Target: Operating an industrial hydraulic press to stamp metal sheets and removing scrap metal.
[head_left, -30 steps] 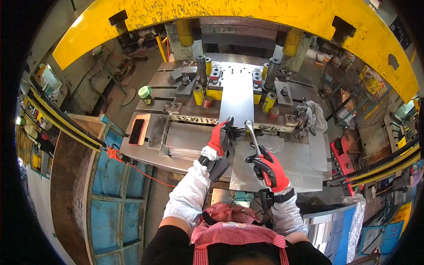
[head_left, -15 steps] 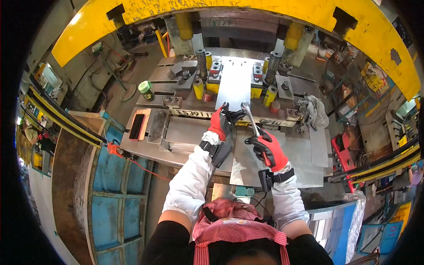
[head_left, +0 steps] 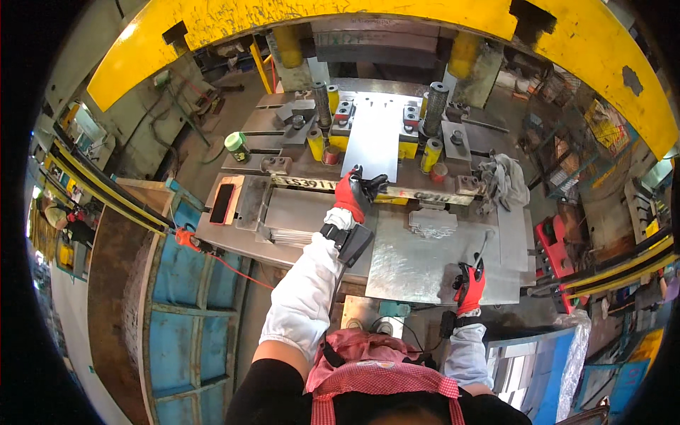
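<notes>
My left hand [head_left: 358, 193], in a red and black glove, is at the near edge of a bright flat metal sheet [head_left: 373, 134] lying in the press die. Its fingers are spread, one tip against the sheet's edge. Lower right, over a broad metal plate [head_left: 404, 262], my right hand [head_left: 469, 287], gloved alike, closes around a slim silver hand tool [head_left: 486, 244]. The tool points away from me; its exact kind is unclear, and its grip is hidden in my fingers.
Thin cut metal pieces [head_left: 433, 222] lie on the plate, and a stack of sheets [head_left: 301, 212] sits left. A phone [head_left: 222, 204], a green-lidded jar [head_left: 236, 145] and a grey rag [head_left: 506, 180] surround the die. Upright guide posts [head_left: 435, 110] flank the sheet; a yellow press beam [head_left: 340, 8] spans above.
My right hand has drawn back, down and to the right, taking the silver tool away from the sheet's near edge. The left hand has barely moved.
</notes>
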`<state>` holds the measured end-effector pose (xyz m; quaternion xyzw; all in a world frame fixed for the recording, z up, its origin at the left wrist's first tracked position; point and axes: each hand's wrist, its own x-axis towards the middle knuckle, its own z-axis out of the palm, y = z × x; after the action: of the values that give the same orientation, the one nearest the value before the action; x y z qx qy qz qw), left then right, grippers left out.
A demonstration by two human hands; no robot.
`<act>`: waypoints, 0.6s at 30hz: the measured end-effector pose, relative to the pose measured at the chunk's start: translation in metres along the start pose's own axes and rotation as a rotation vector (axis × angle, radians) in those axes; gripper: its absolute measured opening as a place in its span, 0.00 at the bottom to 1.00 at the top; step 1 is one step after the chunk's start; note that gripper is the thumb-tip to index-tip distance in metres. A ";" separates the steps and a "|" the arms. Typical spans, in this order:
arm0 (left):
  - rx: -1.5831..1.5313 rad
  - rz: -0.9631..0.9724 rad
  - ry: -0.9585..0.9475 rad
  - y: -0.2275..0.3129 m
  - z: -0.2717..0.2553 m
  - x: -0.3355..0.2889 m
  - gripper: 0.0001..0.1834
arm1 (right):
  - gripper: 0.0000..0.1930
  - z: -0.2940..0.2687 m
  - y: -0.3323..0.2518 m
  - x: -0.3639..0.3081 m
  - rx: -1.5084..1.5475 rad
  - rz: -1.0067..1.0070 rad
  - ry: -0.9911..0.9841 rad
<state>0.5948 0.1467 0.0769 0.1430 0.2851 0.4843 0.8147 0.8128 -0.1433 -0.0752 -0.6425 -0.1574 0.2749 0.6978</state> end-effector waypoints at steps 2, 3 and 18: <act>-0.052 -0.038 -0.011 0.007 -0.014 0.004 0.16 | 0.11 0.029 -0.031 -0.024 0.159 0.016 0.078; -0.128 -0.142 -0.018 0.009 -0.016 0.008 0.15 | 0.08 0.018 -0.019 -0.021 0.161 0.146 0.038; -0.126 -0.138 -0.054 0.002 -0.016 0.015 0.19 | 0.09 0.025 -0.027 -0.030 0.226 0.146 0.091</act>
<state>0.5892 0.1600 0.0604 0.0846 0.2414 0.4402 0.8607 0.7792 -0.1415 -0.0411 -0.5813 -0.0464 0.3116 0.7503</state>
